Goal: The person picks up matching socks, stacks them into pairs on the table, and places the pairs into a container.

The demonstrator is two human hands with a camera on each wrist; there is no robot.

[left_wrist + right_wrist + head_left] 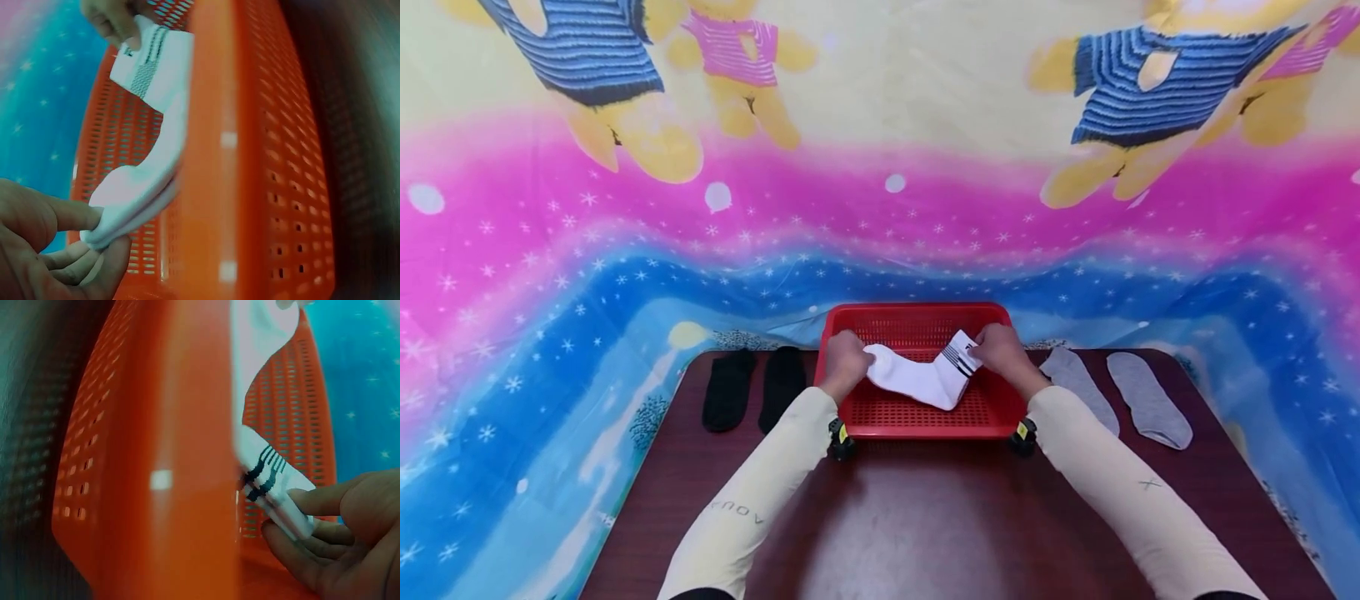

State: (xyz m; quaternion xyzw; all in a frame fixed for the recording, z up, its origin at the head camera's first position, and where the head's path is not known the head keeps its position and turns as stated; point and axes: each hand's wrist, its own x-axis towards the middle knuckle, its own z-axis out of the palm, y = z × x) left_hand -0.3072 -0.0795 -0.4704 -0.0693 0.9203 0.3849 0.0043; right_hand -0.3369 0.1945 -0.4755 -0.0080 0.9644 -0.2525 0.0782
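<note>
A white sock [917, 379] with black stripes at its cuff is stretched between both hands, over the inside of a red plastic basket [925, 432]. My left hand [846, 360] pinches the toe end; in the left wrist view, thumb and fingers of that hand [56, 244] close on the white fabric [140, 194]. At the other end, my right hand [1003, 354] pinches the cuff. The right wrist view shows that hand [350, 531] with the striped cuff [272, 475] between thumb and fingers. The basket's near wall hides part of the sock in both wrist views.
Two black socks, one at the far left [727, 390] and one beside the basket [782, 387], lie on the dark brown table [917, 525]. Two grey socks, an inner one [1078, 385] and an outer one [1150, 400], lie right of the basket. A printed cloth [887, 217] hangs behind.
</note>
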